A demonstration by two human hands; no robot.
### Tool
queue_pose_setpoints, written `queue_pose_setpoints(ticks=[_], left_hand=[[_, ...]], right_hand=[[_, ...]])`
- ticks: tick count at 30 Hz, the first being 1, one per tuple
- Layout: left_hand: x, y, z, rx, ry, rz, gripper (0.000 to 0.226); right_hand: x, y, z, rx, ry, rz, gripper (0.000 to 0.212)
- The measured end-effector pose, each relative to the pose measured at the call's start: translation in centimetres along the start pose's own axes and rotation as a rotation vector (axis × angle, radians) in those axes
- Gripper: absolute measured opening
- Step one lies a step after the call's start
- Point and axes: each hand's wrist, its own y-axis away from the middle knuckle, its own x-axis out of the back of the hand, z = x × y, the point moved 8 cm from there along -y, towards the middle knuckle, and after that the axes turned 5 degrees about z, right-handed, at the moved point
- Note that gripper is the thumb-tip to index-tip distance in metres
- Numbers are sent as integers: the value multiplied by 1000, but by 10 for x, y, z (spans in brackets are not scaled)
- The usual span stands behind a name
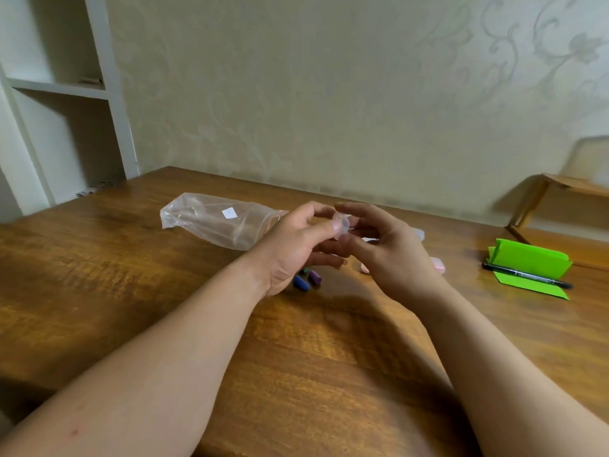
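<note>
- The small clear plastic piece (341, 224) is in the air at the centre of the frame, above the brown wooden table (296, 357), and it is held between both hands.
- The left hand (293, 245) pinches it with thumb and forefinger. The right hand (392, 255) closes its thumb and forefinger around the other side, with its other fingers loosely bent.
- What exactly the piece is, I cannot tell; it is blurred and almost see-through.
- Risk one: the piece looks smooth and very little, so if one hand lets go before the other grips well, it may slip and fall. On the table it would be difficult to find again.
- Risk two: it could drop among the short blue cylinder (300, 282) and the short purple cylinder (314, 277), which lie just below the left hand, and push them so they roll.
- Risk three: the left wrist is near the open end of the clear plastic zip bag (211, 222), left of centre; a quick move could drag the bag.
- The folded green paper (530, 262) and the black marker pen (527, 275) at the right are well apart, so I judge them safe.
</note>
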Motion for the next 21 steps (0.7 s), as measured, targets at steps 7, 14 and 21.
queue_pose_setpoints(ticks=[7,14,21], left_hand=[[3,1,2,-87,-137,1,27],[1,2,1,-80,-139,-13,32],[-1,5,1,-73,-112,-9,25]], right_hand=[[10,0,4,-176,-153,94,13],[13,-2,4,-184,-143,88,12],[13,-2,4,-166,-119,88,19]])
